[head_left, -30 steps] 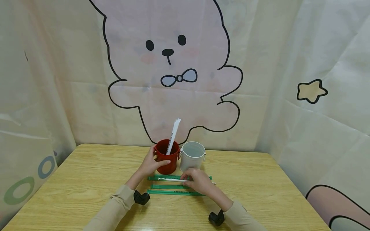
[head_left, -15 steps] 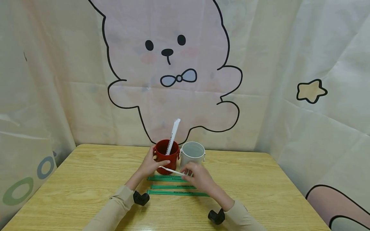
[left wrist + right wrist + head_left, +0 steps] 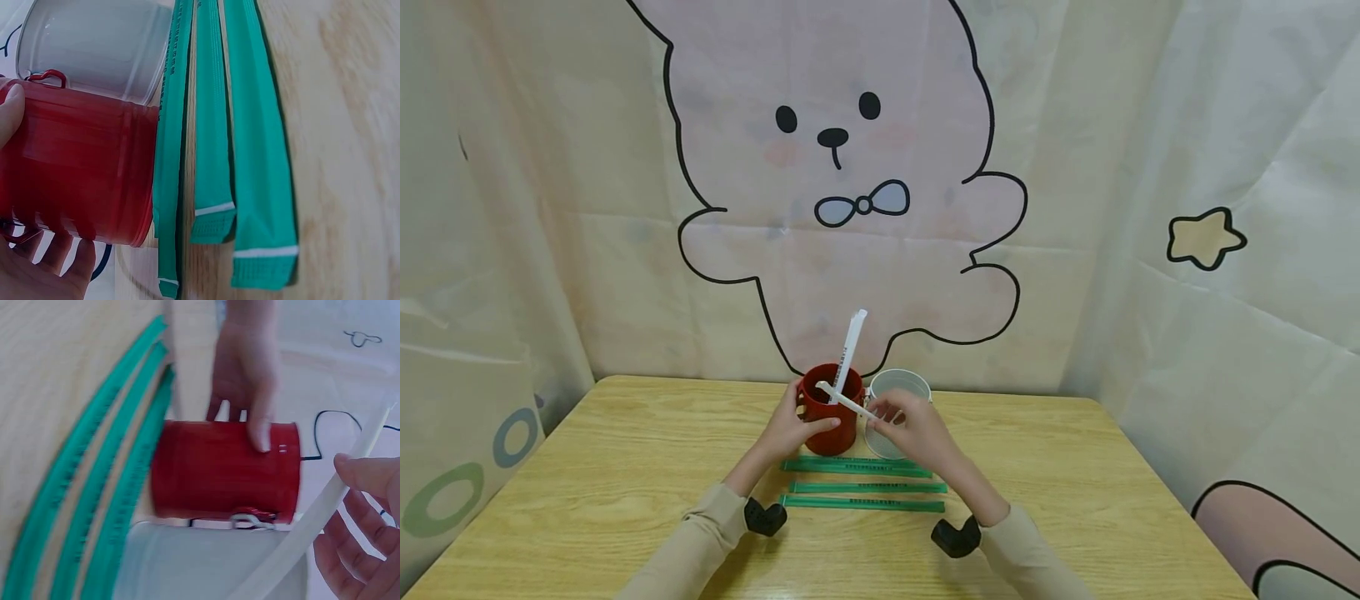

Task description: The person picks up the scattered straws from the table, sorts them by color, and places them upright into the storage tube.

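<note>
My left hand (image 3: 787, 432) holds the red bucket (image 3: 81, 162) from its left side, thumb across the front. A white paper-wrapped straw (image 3: 852, 337) leans upright inside that bucket. Between thumb and fingers, my right hand (image 3: 919, 429) pinches another white wrapped straw (image 3: 306, 528), raised at a slant. In the head view its far end lies over the red bucket's mouth; I cannot tell whether it is inside. Right beside the red bucket stands a white bucket (image 3: 882, 442), partly hidden behind my right hand.
Several green-wrapped straws (image 3: 868, 505) lie side by side across the wooden table (image 3: 1045, 475), in front of the buckets. A printed cloth backdrop (image 3: 625, 292) hangs behind the table's far edge and along both sides.
My right hand has lifted the white straw off the area above the green straws, up and forward to the red bucket's mouth, tilting its far end upward. The left hand has kept its hold.
</note>
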A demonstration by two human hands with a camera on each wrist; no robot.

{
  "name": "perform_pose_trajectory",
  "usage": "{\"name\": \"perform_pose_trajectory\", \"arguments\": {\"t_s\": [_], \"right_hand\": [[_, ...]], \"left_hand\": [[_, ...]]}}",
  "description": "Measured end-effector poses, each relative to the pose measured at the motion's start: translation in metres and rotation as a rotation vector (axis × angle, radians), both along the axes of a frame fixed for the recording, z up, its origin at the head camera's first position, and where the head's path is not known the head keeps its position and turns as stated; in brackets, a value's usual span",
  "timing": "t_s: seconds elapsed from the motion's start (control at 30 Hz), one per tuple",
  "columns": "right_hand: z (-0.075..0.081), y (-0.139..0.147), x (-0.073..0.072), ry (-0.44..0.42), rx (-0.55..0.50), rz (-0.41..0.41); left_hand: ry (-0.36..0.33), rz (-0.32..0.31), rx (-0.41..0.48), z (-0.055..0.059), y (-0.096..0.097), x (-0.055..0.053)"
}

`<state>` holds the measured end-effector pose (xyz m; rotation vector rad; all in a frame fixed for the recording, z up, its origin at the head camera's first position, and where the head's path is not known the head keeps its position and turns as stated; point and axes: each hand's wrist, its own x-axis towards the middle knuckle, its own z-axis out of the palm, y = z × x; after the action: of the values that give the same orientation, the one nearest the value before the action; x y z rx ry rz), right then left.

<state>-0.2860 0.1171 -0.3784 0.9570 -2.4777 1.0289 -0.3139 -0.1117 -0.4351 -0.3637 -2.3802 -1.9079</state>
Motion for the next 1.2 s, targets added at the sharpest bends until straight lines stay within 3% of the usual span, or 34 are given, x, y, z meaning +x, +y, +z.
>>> {"name": "perform_pose_trajectory", "arguments": {"t_s": [0.17,0.37,0.5,0.9,1.2], "right_hand": [[0.014,-0.006,-0.004,0.01,-0.067,0.032],[0.024,-0.014,-0.005,0.022,-0.126,0.014],[0.031,-0.019,-0.004,0.027,-0.178,0.005],[0.05,-0.032,-0.005,0.098,-0.374,-0.035],[0.057,-0.041,-0.006,0.136,-0.451,-0.073]], "left_hand": [[-0.002,-0.012,0.002,0.012,0.001,0.009],[0.02,0.002,-0.02,-0.005,0.0,-0.002],[0.039,0.005,-0.024,-0.011,-0.001,-0.006],[0.036,-0.007,0.014,-0.01,-0.003,-0.007],[0.04,-0.006,0.024,-0.009,-0.002,-0.006]]}}
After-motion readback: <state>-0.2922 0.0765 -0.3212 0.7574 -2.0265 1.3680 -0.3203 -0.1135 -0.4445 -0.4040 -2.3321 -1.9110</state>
